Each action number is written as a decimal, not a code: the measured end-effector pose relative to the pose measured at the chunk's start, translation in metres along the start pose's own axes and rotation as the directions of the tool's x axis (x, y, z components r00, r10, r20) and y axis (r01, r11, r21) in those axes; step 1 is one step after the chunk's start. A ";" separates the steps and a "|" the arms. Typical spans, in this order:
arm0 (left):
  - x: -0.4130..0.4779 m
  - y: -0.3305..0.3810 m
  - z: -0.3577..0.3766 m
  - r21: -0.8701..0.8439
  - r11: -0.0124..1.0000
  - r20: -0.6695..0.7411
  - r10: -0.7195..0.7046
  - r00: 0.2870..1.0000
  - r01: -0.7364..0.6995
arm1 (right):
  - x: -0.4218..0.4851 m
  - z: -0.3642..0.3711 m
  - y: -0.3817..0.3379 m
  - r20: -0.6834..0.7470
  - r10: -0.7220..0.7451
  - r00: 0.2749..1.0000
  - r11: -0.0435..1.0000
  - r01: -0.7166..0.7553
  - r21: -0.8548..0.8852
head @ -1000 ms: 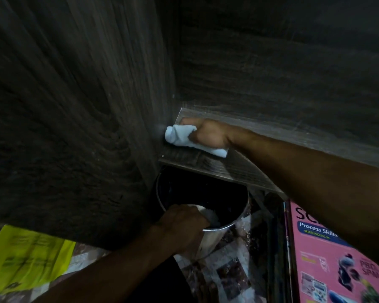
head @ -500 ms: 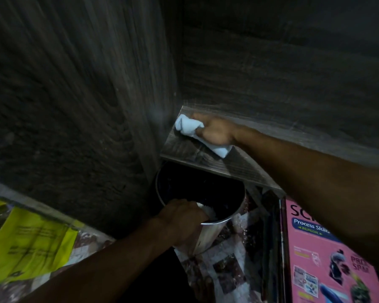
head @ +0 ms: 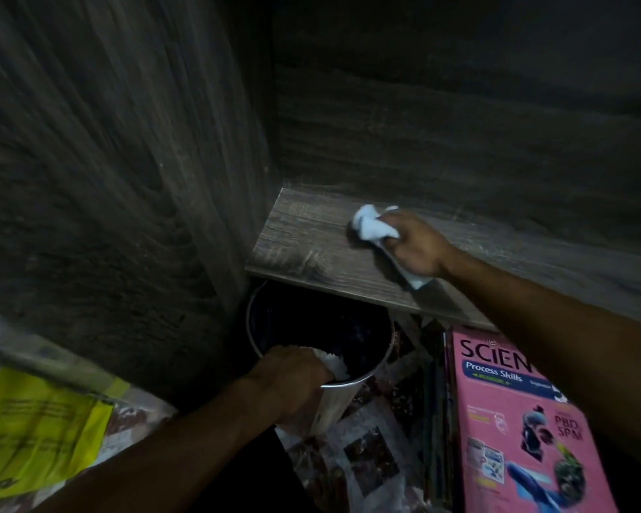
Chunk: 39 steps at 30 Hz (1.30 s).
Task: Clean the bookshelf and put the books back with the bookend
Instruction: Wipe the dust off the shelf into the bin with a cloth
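Note:
A dark wood-grain shelf board (head: 304,238) runs from the upright side panel to the right. My right hand (head: 415,249) grips a crumpled white cloth (head: 371,225) and presses it on the board, a little right of the corner. Below the board's front edge stands a round metal bin (head: 363,368) with a dark inside. My left hand (head: 289,383) grips the bin's near rim together with a white liner or cloth at that rim. A pink science book (head: 515,420) lies on top of a pile at the lower right. No bookend shows.
The tall wooden side panel (head: 126,179) of the bookshelf fills the left, the back panel (head: 459,124) the top right. A yellow printed sheet (head: 38,431) lies at the lower left. Patterned floor tiles (head: 371,449) show between bin and books.
My right hand has slid the white cloth along the board, from the left corner by the side panel toward the right. My left hand stays on the bin's rim.

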<state>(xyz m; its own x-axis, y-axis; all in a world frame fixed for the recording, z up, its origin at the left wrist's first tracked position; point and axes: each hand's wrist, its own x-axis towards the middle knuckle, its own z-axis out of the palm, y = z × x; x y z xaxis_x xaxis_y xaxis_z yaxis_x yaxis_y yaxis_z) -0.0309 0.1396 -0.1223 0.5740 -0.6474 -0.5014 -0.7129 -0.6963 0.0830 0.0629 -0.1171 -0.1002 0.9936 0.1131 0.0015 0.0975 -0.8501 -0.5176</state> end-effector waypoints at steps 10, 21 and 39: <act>0.015 0.036 0.003 -0.001 0.993 -0.006 0.114 0.993 -0.114 | -0.052 0.028 -0.021 0.158 -0.133 0.978 0.987 0.116 0.113; 0.048 0.060 0.005 0.006 0.989 0.017 0.150 0.989 -0.150 | -0.140 -0.076 0.163 -0.267 0.636 0.724 0.722 -0.681 -0.124; 0.065 0.079 0.002 0.013 0.975 0.047 0.222 0.974 -0.223 | -0.198 -0.098 0.171 -0.447 0.701 0.556 0.596 -0.801 -0.064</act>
<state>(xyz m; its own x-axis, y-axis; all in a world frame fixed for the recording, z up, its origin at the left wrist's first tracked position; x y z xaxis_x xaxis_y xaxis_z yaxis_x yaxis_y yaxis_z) -0.0510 0.0429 -0.1499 0.3819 -0.7706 -0.5102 -0.8281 -0.5304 0.1813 -0.1120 -0.3353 -0.1055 0.6468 -0.7624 0.0204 -0.7340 -0.6295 -0.2549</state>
